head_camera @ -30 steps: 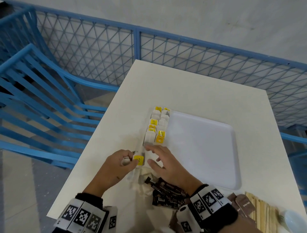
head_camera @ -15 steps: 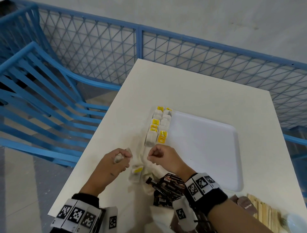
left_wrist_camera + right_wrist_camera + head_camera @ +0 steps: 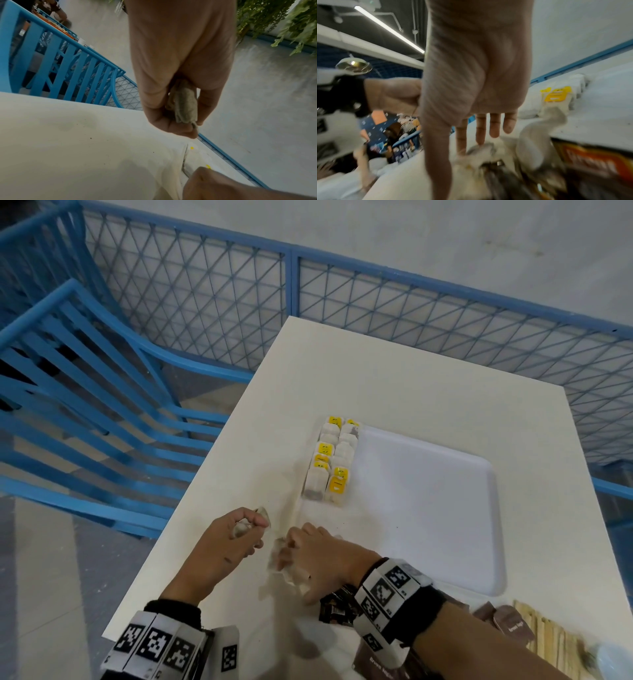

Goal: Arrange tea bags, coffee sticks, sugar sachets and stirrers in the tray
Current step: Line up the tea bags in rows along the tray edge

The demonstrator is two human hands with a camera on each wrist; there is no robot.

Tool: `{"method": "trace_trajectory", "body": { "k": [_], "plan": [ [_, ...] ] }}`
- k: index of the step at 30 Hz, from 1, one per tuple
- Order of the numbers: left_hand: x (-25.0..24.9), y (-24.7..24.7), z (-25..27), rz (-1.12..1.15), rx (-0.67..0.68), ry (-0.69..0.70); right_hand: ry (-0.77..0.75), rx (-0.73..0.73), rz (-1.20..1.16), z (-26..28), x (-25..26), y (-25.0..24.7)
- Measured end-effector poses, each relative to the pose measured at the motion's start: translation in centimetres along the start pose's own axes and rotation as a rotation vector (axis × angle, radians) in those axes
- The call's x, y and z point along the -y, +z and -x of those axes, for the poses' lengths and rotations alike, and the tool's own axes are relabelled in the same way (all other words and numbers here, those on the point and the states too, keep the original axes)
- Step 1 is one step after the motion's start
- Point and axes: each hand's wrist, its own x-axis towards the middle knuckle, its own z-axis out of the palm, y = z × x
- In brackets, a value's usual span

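Observation:
A white tray [image 3: 428,508] lies on the table with two rows of tea bags [image 3: 330,463] along its left edge, several showing yellow tags. My left hand [image 3: 245,525] hovers left of the tray's near corner, fingers curled round a tea bag [image 3: 186,106]. My right hand [image 3: 291,556] reaches down beside it, its straight fingers [image 3: 494,127] touching a loose pile of tea bags [image 3: 481,151] on the table. Dark coffee sticks [image 3: 337,607] lie just under the right wrist.
Brown sugar sachets [image 3: 510,625] and wooden stirrers [image 3: 555,642] lie at the near right of the table [image 3: 376,378]. A blue slatted chair [image 3: 85,405] stands left of the table, and a blue mesh fence [image 3: 376,302] runs behind it.
My right hand, a fist near the tray's corner half a second ago, has dropped onto the loose tea bags with fingers stretched out. The left hand still holds its tea bag.

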Motion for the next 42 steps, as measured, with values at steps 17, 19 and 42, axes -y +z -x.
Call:
{"method": "trace_trajectory", "body": {
  "k": [17,19,42],
  "plan": [
    [0.1,1.6,0.5,-0.264,0.104,0.172,0.050,-0.555,-1.059,1.8,-1.2,-2.4],
    [-0.1,1.8,0.3,-0.212,0.060,0.161,0.078,-0.565,-1.190,1.8,-1.1,-2.1],
    [0.1,1.2,0.1,0.076,0.051,-0.058,0.642,-0.730,-1.217,-1.1,-5.4,-0.2]
  ]
}}
